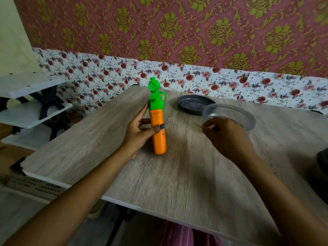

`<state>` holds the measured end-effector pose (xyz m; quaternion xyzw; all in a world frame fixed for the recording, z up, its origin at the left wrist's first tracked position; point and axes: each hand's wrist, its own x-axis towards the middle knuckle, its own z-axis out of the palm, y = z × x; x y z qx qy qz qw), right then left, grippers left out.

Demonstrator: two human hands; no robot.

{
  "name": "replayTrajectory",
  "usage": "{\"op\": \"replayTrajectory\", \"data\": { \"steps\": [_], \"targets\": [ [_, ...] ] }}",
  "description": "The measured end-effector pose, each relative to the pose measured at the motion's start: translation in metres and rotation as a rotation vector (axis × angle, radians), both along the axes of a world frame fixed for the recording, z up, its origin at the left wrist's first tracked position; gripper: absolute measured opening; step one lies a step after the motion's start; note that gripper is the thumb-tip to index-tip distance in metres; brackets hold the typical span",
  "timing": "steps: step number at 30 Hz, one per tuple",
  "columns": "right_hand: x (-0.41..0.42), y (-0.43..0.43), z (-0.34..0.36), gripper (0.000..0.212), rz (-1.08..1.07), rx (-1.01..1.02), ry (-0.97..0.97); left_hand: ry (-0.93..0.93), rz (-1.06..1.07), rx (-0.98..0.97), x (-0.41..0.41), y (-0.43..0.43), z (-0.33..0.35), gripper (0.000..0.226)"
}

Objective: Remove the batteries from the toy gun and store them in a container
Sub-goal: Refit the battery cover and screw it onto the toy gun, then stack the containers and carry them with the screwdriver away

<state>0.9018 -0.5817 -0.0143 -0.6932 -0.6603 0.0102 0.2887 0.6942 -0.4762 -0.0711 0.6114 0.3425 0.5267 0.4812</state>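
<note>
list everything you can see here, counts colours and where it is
toy gun: one, green top and orange grip, upright on the table left of centre, in the left hand
container: one, clear, round, on the table right of the gun
lid: one, dark grey, on the table, behind and to the left of the container
thin yellowish item: one, in the right hand, too blurred to name
table: one, grey wood grain, centre
shelf rack: one, white boards on black supports, far left
left hand: grips the gun's orange grip, thumb across it
right hand: beside the container, pinches the yellowish item
</note>
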Motion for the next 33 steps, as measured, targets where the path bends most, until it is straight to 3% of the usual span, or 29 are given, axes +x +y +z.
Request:
{"op": "replayTrajectory", "data": {
  "steps": [4, 8, 11, 15, 18, 21, 24, 29, 33],
  "targets": [
    [0.011, 0.001, -0.024, 0.021, -0.118, -0.2, -0.231, -0.019, 0.015, -0.034, -0.003, 0.0, 0.004, 0.09],
    [0.002, 0.002, -0.027, 0.028, -0.08, -0.166, -0.27, -0.014, 0.026, -0.057, -0.006, -0.001, 0.005, 0.098],
    [-0.028, 0.01, -0.016, 0.045, 0.105, -0.111, -0.14, -0.015, 0.054, -0.063, -0.008, -0.002, 0.007, 0.087],
    [-0.077, 0.025, -0.014, 0.066, 0.26, -0.268, 0.076, -0.016, 0.104, -0.107, -0.014, -0.005, 0.009, 0.081],
    [-0.098, 0.036, -0.022, 0.055, 0.317, -0.212, 0.148, 0.032, 0.154, -0.162, -0.026, -0.009, 0.009, 0.061],
    [-0.11, 0.044, -0.023, 0.04, 0.328, -0.139, 0.122, 0.051, 0.185, -0.236, -0.047, -0.011, 0.007, 0.013],
    [-0.126, 0.052, -0.024, 0.035, 0.351, -0.093, 0.025, 0.067, 0.252, -0.292, -0.068, -0.008, 0.004, 0.022],
    [-0.143, 0.066, -0.024, 0.032, 0.378, -0.118, -0.052, 0.136, 0.334, -0.307, -0.09, -0.011, 0.008, 0.011],
    [-0.152, 0.074, -0.03, 0.032, 0.379, -0.111, -0.084, 0.392, 0.405, -0.208, -0.103, -0.015, 0.012, 0.019]
  ]
}}
